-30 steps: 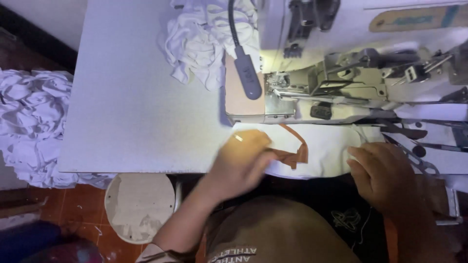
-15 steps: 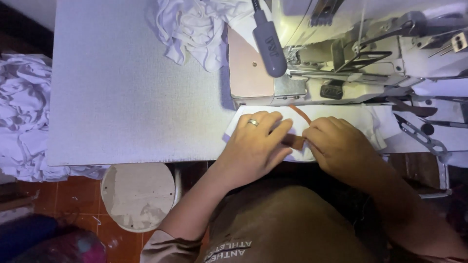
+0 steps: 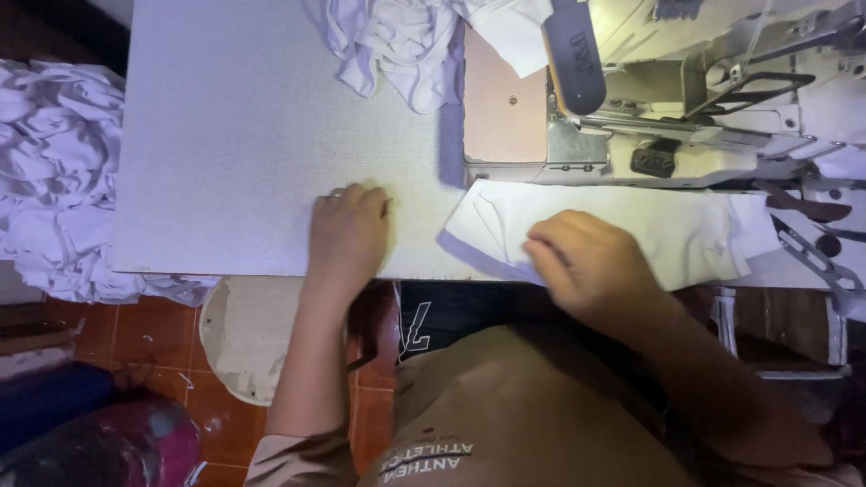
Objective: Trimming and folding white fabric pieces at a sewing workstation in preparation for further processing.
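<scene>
The right hand [image 3: 586, 261] lies on a white fabric piece [image 3: 649, 230] at the near edge of the table [image 3: 234, 135], fingers bent and pressing it, not closed around it. The left hand [image 3: 347, 230] rests flat on the bare table, fingers released. Behind the fabric stands the sewing machine [image 3: 667, 108], and farther back lies a heap of white cloth [image 3: 397, 41].

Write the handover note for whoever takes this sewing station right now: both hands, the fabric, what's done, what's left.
Left hand: flat on the pale grey table top, palm down, holding nothing.
Right hand: pressing on the folded white fabric piece at the table's front edge.
Fabric lies before the white industrial sewing machine, not under its foot.
Crumpled white cloth pile sits at the back of the table; another heap hangs off its left side.
Done: piece laid flat. Left: stitching not started.
</scene>
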